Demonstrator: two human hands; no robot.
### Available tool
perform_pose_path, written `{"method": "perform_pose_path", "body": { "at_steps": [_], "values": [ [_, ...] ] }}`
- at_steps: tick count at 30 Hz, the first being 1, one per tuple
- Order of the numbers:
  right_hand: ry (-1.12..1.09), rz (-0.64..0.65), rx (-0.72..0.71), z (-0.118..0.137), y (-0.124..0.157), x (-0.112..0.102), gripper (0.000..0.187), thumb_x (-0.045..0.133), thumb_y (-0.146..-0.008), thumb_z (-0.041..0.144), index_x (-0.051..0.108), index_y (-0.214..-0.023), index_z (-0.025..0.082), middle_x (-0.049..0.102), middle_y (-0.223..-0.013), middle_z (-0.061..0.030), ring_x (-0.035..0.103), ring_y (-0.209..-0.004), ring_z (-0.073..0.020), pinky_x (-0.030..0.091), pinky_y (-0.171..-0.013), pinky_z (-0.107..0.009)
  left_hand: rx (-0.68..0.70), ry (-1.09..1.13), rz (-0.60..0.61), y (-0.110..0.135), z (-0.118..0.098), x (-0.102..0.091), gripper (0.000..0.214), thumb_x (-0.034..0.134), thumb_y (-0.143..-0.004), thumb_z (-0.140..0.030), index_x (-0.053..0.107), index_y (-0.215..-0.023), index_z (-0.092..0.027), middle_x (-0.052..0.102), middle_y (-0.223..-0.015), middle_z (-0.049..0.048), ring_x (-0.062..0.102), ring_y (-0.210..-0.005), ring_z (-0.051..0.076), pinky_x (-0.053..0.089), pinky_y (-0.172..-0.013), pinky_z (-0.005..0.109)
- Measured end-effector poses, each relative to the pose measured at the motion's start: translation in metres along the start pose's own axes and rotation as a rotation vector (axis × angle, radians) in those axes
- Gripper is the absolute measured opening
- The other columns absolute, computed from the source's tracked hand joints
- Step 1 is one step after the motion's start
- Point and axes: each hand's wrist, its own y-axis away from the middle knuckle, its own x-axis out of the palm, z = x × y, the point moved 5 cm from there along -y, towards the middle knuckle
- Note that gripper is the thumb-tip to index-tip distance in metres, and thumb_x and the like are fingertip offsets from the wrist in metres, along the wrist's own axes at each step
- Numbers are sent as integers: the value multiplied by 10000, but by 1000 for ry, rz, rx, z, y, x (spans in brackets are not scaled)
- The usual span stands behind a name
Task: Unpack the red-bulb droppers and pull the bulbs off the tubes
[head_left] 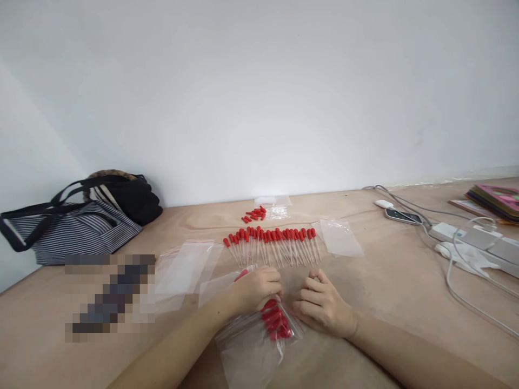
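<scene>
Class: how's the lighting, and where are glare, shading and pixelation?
Head view throughout: soft light on the white wall; glints on the clear plastic bag near the bare left hand; soft shading on the brown tabletop below the bare right hand; coarse pixelation before the striped fabric bag.

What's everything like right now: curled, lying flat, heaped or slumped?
Left hand: curled
Right hand: curled
Droppers: lying in a row, red tops on
Loose red caps: heaped
Nearest bag: red pieces inside
Left clear bags: flat
Striped bag: slumped
</scene>
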Motion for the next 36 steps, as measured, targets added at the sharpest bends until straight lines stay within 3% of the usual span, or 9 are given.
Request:
{"method": "perform_pose_path", "body": {
  "at_steps": [9,14,22,30,36],
  "values": [
    [-55,2,-51,2,-2,3,132,472,-829,165,581,-768,207,547,-607,33,372,-617,-102,276,-679,-302,12,-19,-138,13,-5,-1,333,302,-875,-112,602,-751,-185,625,-715,36,518,-764,156,360,-744,318],
    [-28,46,-114,5,-2,7,202,436,-847,168,561,-694,210,538,-618,34,393,-634,-99,273,-690,-305,-6,28,-162,16,-3,1,384,270,-904,-159,638,-801,-197,655,-760,48,523,-800,161,378,-761,326],
    [25,59,-100,5,-1,11,237,393,-852,160,542,-672,200,511,-580,38,410,-640,-94,264,-724,-323,-51,70,-56,15,-2,-3,326,350,-907,-272,654,-797,-230,656,-815,31,517,-819,161,360,-792,323],
    [-13,8,-58,3,-5,5,194,422,-847,166,554,-713,211,572,-620,45,418,-635,-90,280,-729,-324,-125,34,-105,11,-8,-1,234,357,-835,-106,558,-739,-176,612,-816,26,479,-778,149,325,-734,292],
    [42,96,-105,4,2,17,146,450,-840,156,552,-761,224,556,-615,56,449,-648,-84,277,-751,-326,-88,35,-17,9,-7,2,183,388,-831,-125,534,-743,-191,596,-761,6,472,-775,150,309,-750,289]
  ]
}}
